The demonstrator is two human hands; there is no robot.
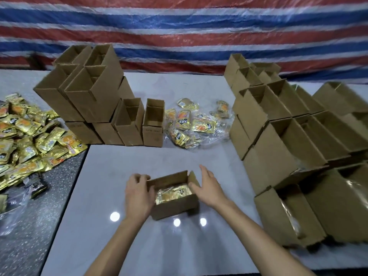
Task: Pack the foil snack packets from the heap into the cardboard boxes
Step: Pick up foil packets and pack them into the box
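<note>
The left hand (139,194) grips the left end of a small open brown cardboard box (175,209), its fingers curled over the wall. The right hand (207,188) lies with straight fingers against the box's right end flap and holds nothing. Between the two hands, inside the box, lie shiny gold foil snack packets (172,194). The box stands on the pale grey bench (119,172). Well out to the left of the left hand sprawls the big heap of gold foil packets (25,136). Ahead of the left hand stand stacked empty cardboard boxes (89,96). Ahead of the right hand lies a smaller scatter of packets in clear plastic (195,124). To the right of the right hand rise tiers of open cardboard boxes (298,136), the nearest showing foil inside.
</note>
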